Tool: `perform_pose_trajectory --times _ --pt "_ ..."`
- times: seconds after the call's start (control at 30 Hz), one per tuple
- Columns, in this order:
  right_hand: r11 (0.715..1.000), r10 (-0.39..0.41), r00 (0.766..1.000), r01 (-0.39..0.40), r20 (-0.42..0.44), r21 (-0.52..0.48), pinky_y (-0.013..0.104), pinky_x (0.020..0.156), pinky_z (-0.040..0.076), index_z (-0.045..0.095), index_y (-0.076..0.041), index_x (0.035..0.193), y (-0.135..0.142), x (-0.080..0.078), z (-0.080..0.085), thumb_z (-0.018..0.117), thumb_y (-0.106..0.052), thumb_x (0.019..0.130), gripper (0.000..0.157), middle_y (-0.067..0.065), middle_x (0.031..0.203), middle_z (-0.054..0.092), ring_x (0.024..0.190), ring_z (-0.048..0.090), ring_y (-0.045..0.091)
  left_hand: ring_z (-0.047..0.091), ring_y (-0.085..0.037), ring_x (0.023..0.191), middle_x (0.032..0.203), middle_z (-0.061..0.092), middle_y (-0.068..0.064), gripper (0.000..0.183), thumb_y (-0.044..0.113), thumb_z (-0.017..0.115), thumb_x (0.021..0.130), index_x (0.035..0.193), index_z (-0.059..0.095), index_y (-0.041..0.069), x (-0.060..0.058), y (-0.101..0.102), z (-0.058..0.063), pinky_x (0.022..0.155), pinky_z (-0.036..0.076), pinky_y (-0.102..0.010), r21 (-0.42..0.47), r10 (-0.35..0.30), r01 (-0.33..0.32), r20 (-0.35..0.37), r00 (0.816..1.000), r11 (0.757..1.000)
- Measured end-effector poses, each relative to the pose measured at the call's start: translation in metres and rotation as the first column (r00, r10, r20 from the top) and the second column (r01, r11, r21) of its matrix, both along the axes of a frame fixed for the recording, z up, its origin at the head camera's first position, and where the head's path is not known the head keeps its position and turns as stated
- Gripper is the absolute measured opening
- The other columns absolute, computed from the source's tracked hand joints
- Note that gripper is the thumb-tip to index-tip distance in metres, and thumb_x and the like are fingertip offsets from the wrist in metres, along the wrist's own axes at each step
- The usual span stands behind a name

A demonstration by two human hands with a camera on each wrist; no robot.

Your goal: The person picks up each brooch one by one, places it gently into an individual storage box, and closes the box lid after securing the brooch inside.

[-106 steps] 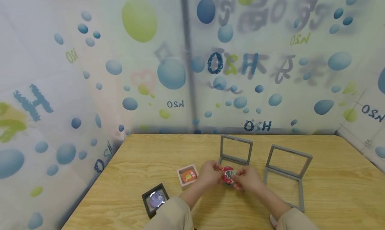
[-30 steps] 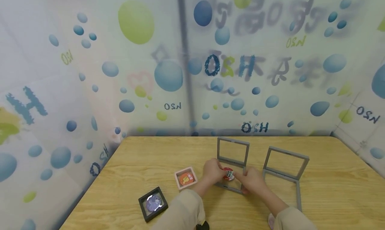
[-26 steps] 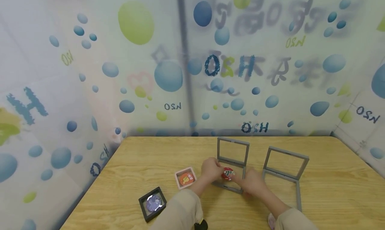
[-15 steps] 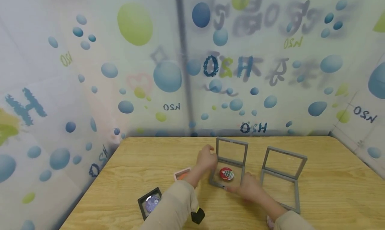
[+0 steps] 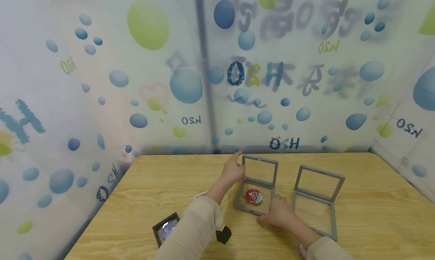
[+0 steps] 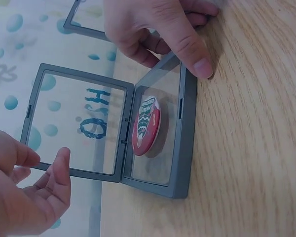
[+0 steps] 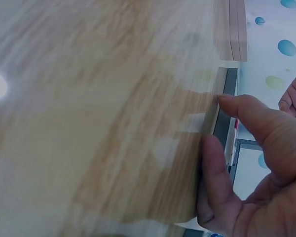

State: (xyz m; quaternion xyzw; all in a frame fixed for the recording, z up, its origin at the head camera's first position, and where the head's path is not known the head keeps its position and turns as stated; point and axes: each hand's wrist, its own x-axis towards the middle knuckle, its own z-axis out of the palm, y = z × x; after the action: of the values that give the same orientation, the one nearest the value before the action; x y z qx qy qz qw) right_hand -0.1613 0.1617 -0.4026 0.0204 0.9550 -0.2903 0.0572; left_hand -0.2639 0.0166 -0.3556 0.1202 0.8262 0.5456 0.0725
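A grey floating display frame point(image 5: 255, 211) stands unfolded on the table, its clear lid raised at the back. On the clear film of its base lies a round red badge point(image 5: 253, 196) with a green and white print. My left hand point(image 5: 233, 172) holds the left edge of the raised lid, its thumb and fingers around the rim in the left wrist view. With thumb and fingers, my right hand point(image 5: 280, 213) grips the front right corner of the base. In the right wrist view its thumb presses the front edge of the frame.
Another grey display frame point(image 5: 333, 219) stands unfolded to the right. A small black frame with a purple badge point(image 5: 167, 229) lies at left, partly behind my sleeve. The pink frame point(image 5: 200, 194) is mostly covered by my left arm. A pink round thing point(image 5: 302, 251) shows beside my right sleeve.
The red badge was held in both hands and now lies on the base film, released. My left hand has moved up to the raised lid; my right hand has moved to the base's front right corner.
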Motion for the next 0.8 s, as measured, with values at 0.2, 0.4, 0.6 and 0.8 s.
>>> perform_pose_trajectory --times 0.2,0.4,0.6,0.8 --pt "0.999 -0.015 1.000 0.015 0.009 -0.036 0.029 0.052 0.046 0.039 0.020 0.105 -0.0012 0.0006 0.0021 0.083 -0.032 0.059 0.082 0.025 0.087 0.048 0.062 0.049 0.023 0.053 -0.014 0.050 0.080 0.060 -0.018 0.053 0.000 0.044 0.086 0.137 0.033 0.003 -0.0005 -0.0015 0.0001 0.043 0.042 -0.019 0.013 -0.014 0.014 0.039 0.999 1.000" --pt "0.996 -0.039 0.999 0.040 0.012 -0.084 0.022 0.038 0.043 0.038 0.020 0.106 -0.0021 0.0030 0.0023 0.083 -0.027 0.061 0.079 0.027 0.087 0.049 0.041 0.050 0.016 0.059 -0.017 0.058 0.090 0.059 -0.020 0.045 0.007 0.049 0.088 0.130 0.038 -0.004 0.0011 -0.0032 0.0008 0.046 0.044 -0.020 0.127 -0.023 0.005 0.135 0.991 0.992" --pt "0.996 -0.027 1.000 0.025 -0.012 -0.089 0.022 0.038 0.042 0.039 0.020 0.104 -0.0007 0.0048 0.0013 0.082 -0.026 0.062 0.075 0.026 0.084 0.050 0.040 0.050 0.016 0.058 -0.012 0.054 0.081 0.060 -0.009 0.046 0.022 0.056 0.088 0.123 0.043 -0.005 0.0033 -0.0058 0.0022 0.050 0.048 -0.022 0.128 -0.013 -0.008 0.162 0.987 0.992" --pt "0.996 -0.020 1.000 0.018 -0.018 -0.092 0.023 0.039 0.043 0.036 0.021 0.107 0.0002 0.0039 -0.0024 0.080 -0.027 0.065 0.078 0.027 0.086 0.050 0.041 0.050 0.016 0.059 -0.014 0.056 0.084 0.062 -0.014 0.052 0.041 0.055 0.087 0.113 0.050 -0.004 0.0061 -0.0094 0.0020 0.055 0.051 -0.028 0.134 -0.006 -0.019 0.188 0.982 0.991"
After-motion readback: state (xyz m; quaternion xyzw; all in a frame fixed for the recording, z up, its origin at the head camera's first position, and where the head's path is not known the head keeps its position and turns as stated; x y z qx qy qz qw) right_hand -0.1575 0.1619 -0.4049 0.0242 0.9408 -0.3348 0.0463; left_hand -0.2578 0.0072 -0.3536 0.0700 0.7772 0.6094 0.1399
